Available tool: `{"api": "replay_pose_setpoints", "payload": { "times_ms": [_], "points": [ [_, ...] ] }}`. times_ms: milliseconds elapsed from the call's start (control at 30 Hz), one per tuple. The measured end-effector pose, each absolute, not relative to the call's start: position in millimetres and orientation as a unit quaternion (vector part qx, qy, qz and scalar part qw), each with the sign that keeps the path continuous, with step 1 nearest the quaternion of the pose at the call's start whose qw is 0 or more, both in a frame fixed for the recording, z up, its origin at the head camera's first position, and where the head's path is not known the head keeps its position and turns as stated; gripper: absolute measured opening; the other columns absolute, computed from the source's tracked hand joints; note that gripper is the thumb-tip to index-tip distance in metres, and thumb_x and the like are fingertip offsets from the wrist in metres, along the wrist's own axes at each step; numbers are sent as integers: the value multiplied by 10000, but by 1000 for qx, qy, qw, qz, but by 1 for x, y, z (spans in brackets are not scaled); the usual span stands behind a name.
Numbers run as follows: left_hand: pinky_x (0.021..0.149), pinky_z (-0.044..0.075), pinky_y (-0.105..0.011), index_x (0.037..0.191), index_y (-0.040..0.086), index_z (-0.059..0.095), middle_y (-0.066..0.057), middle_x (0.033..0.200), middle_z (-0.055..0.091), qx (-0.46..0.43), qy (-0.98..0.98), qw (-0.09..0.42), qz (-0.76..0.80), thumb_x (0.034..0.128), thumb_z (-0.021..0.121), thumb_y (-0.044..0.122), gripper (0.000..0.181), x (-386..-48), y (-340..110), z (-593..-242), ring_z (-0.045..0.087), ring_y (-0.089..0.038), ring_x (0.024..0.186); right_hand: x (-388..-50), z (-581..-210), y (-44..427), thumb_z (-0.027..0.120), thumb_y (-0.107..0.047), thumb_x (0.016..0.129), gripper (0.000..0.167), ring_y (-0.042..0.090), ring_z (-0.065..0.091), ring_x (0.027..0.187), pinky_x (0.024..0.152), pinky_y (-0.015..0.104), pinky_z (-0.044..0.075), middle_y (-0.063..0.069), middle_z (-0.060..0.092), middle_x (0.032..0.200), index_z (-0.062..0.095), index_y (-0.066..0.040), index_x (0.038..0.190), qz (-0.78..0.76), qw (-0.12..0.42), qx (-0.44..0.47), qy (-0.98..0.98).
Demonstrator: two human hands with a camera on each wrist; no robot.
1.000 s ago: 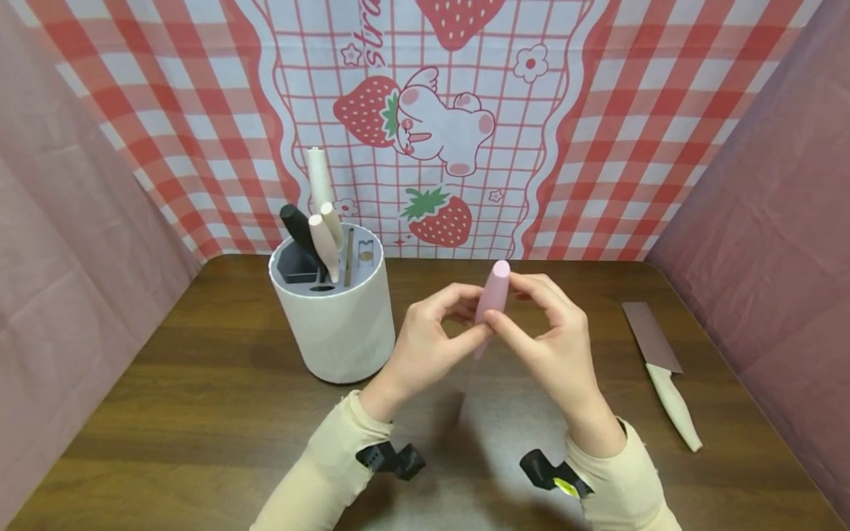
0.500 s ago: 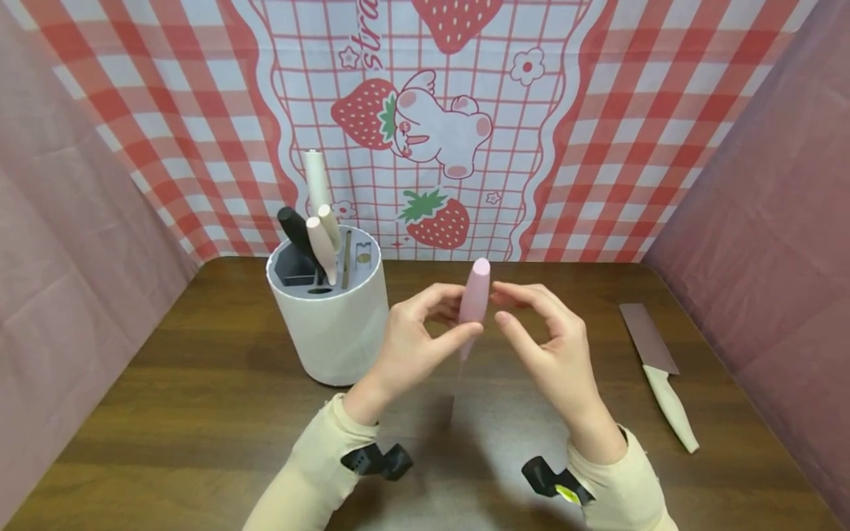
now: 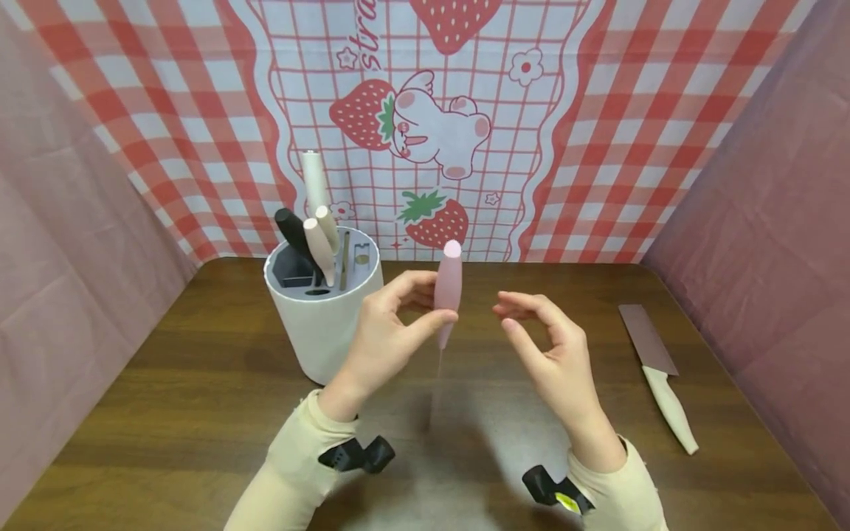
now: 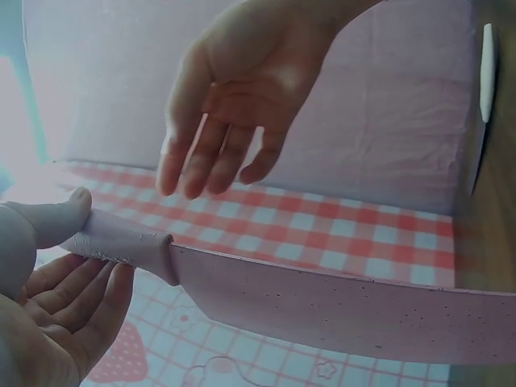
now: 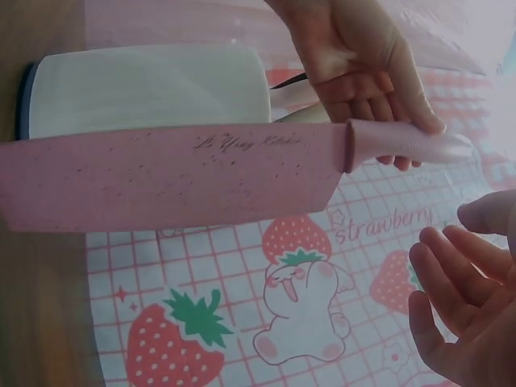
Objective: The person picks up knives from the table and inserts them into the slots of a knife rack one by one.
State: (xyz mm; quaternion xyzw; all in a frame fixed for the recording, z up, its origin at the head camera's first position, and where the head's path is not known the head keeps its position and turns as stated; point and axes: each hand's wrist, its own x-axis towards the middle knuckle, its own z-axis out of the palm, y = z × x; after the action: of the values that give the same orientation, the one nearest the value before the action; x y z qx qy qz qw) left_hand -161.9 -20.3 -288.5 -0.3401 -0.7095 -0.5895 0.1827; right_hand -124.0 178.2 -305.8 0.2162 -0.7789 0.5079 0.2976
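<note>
My left hand (image 3: pixel 385 335) pinches the handle of a pink cleaver (image 3: pixel 448 284), thumb on one side and fingers on the other. The handle points up and the blade hangs down over the table, seen nearly edge-on in the head view. The right wrist view shows the broad, speckled pink blade (image 5: pixel 177 181) with dark lettering; its lower end is cut off there. Apart from the cleaver, to its right, is my right hand (image 3: pixel 554 361), its fingers loosely bent with nothing between them.
A white round knife block (image 3: pixel 335 335) stands left of my left hand, with several handles rising from its grey slotted top. On the wooden table (image 3: pixel 166 442) at the right lies another cleaver with a cream handle (image 3: pixel 671 409). A checked strawberry cloth (image 3: pixel 611 147) hangs behind.
The right hand has let go of the cleaver handle, which both hands held a second ago. My left hand has carried the cleaver leftward and slightly up, widening the gap between the hands.
</note>
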Motion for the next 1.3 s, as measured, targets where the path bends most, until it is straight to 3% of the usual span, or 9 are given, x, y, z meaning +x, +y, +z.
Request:
{"api": "replay_pose_setpoints", "payload": {
  "times_ms": [633,1300],
  "points": [
    [688,517,-259,1080,-23,588,-101,912,645,-363,-690,253,-573,769,681,-9,325,-160,-43,-256,613,-144,777,-126,-306,180,572,50,842,268,63,588,897,752,152,442,58,655,931,625,-44,1088,502,297,224,-780],
    [722,514,-258,1094,-72,564,-143,934,633,-327,-677,274,-600,797,633,-38,307,-161,-63,-218,614,-131,782,-130,-317,180,616,9,828,238,57,581,883,757,128,437,16,657,931,648,-78,1047,437,298,230,-817]
  ]
}}
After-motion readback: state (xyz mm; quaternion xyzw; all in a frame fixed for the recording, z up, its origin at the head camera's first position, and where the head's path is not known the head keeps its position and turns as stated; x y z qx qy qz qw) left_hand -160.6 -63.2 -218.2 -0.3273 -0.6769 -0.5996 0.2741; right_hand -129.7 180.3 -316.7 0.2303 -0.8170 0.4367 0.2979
